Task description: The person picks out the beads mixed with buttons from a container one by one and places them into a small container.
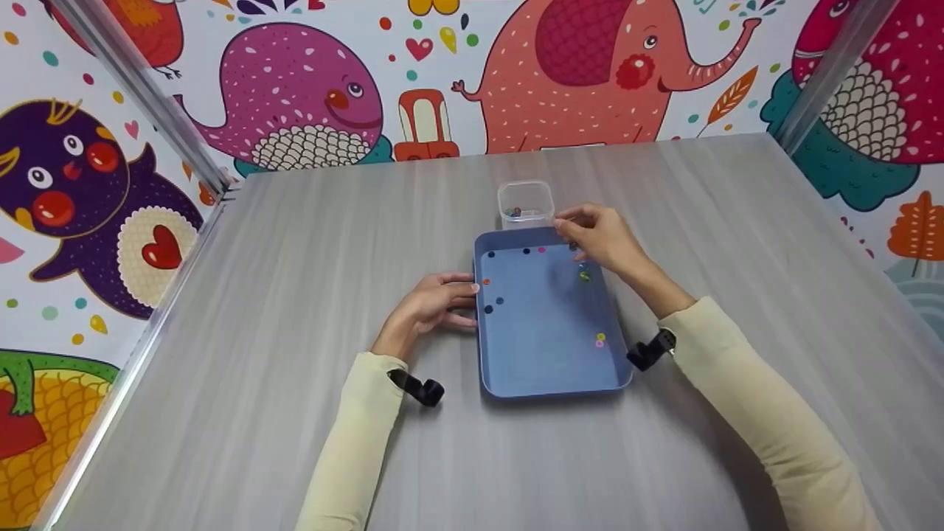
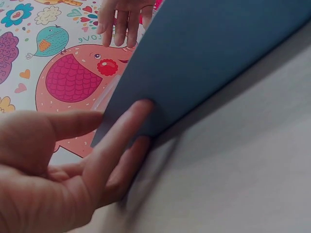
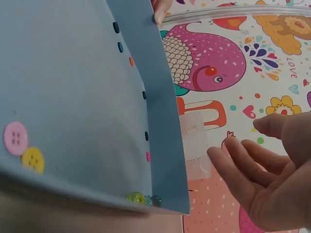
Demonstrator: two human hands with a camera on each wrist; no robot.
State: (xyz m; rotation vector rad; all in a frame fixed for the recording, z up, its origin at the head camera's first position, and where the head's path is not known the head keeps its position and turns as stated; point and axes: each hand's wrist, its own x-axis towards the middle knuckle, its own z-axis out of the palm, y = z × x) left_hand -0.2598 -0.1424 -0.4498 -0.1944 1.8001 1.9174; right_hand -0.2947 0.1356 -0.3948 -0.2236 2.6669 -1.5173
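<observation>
The left hand (image 1: 436, 304) reaches in low from the side, palm sideways, fingers stretched to the left wall of the blue tray (image 1: 546, 361). Its grip is loose: fingertips touch the wall's outer face, the thumb at its edge. The right hand (image 1: 603, 237) is raised above the tray's far right corner, wrist bent, fingertips near the clear tub (image 1: 525, 193).

From the head, the right thumb and forefinger look almost joined; the right wrist view shows a clear gap between them, the grip parted and holding nothing visible. The left wrist view shows mostly the tray's outer wall, which hides the buttons inside.

The buttons lie scattered on the tray's floor, mostly by its walls: dark ones and an orange one (image 1: 486, 282) along the left and far sides, a green one (image 1: 585, 276) near the far right corner, a pink button (image 3: 15, 138) and a yellow button (image 3: 34, 159) touching by the right wall. That wall cuts off the yellow one's lower edge in the right wrist view. Small coloured pieces (image 1: 516, 212) sit in the tub, just beyond the tray on the grey counter (image 1: 295, 369). Each sleeve has a black camera (image 1: 653, 350) at the cuff; animal-print panels (image 1: 575, 81) stand behind.
</observation>
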